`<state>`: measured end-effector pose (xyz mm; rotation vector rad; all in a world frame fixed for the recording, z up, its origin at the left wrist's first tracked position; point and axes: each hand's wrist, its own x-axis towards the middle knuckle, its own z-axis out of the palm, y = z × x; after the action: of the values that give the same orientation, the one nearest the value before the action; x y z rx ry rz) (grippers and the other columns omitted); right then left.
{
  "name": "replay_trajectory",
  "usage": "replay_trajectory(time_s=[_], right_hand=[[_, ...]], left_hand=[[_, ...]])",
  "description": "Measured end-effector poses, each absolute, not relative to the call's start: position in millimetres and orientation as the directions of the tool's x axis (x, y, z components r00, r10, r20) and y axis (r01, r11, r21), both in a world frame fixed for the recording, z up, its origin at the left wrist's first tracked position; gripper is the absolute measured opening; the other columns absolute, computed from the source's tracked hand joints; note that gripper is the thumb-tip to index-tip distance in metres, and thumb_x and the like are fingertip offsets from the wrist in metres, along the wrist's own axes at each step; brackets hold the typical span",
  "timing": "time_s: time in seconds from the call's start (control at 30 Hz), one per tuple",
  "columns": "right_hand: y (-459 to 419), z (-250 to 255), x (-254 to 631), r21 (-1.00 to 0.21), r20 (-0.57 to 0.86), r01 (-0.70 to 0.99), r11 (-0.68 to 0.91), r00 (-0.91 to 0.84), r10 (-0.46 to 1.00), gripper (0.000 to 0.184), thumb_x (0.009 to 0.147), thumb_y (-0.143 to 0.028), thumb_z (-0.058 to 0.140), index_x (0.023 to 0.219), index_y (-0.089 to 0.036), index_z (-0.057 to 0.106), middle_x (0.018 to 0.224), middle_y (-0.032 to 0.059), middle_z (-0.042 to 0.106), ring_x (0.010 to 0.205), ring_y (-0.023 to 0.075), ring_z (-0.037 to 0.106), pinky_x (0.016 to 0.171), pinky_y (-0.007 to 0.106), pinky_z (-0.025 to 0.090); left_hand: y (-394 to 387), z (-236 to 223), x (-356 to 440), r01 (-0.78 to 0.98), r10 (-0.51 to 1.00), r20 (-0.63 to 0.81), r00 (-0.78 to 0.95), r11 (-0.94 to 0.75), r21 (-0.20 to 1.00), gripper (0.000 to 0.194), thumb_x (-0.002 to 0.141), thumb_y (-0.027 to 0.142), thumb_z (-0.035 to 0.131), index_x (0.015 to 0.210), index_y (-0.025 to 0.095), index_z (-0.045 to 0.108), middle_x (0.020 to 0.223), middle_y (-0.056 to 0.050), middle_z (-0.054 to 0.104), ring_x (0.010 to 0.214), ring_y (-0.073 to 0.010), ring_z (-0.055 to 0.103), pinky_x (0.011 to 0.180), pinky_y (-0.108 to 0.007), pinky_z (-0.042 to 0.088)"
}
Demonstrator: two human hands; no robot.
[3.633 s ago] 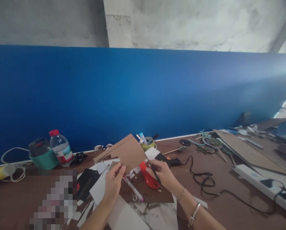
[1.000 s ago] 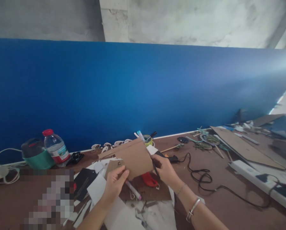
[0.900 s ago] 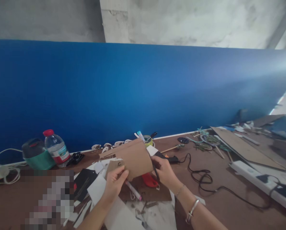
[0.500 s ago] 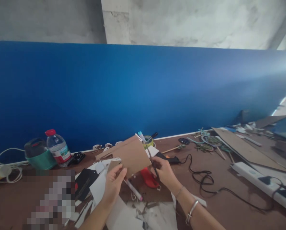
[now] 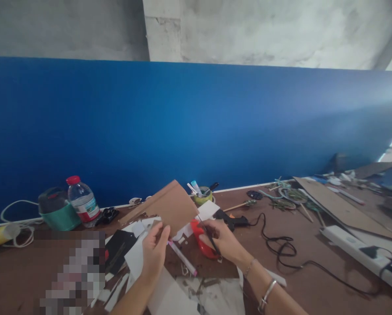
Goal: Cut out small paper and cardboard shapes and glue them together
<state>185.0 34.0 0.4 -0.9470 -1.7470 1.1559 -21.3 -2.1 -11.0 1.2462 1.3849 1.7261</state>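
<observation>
My left hand pinches the near edge of a piece of brown cardboard between thumb and fingers. The cardboard is tilted up above the cluttered table. My right hand is closed around a slim dark tool whose thin end points up and away, close to the cardboard's right corner. Its exact kind cannot be made out. Just behind the right hand lies a red object, partly covered by it. Between the hands lies a marker with a pink end, and white paper is spread below.
A black glue gun with its cord lies to the right, before a white power strip. A yellow-green tape roll holds pens. On the left stand a red-capped bottle and a teal container. A blue partition closes the back.
The cardboard has turned and swung left, its top corner now raised. My right hand has shifted slightly down, and the dark tool's end has lowered with it. The view has moved slightly.
</observation>
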Motion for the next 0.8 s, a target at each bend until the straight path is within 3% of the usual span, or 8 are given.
replay_trajectory(time_s=[0.2, 0.8], right_hand=[[32.7, 0.7, 184.7, -0.951, 0.210, 0.133, 0.279, -0.382, 0.900, 0.030, 0.074, -0.033, 0.067, 0.098, -0.014, 0.066, 0.085, 0.0055, 0.070, 0.077, 0.0196, 0.063, 0.067, 0.028, 0.049], [31.9, 1.6, 184.2, -0.936, 0.234, 0.164, 0.311, -0.372, 0.898, 0.027, 0.074, -0.032, 0.067, 0.095, -0.015, 0.067, 0.084, 0.0045, 0.070, 0.076, 0.0187, 0.062, 0.066, 0.027, 0.049]], left_hand=[[-1.2, -15.1, -21.8, 0.051, 0.905, 0.287, -0.314, -0.286, 0.957, 0.032, 0.077, 0.042, 0.063, 0.094, 0.015, 0.067, 0.072, -0.002, 0.067, 0.065, -0.0165, 0.059, 0.061, -0.025, 0.047], [-2.7, -11.5, -21.5, 0.078, 0.900, 0.280, -0.334, -0.270, 0.960, 0.030, 0.076, 0.043, 0.064, 0.087, 0.015, 0.068, 0.066, -0.001, 0.063, 0.060, -0.0158, 0.056, 0.058, -0.024, 0.046]])
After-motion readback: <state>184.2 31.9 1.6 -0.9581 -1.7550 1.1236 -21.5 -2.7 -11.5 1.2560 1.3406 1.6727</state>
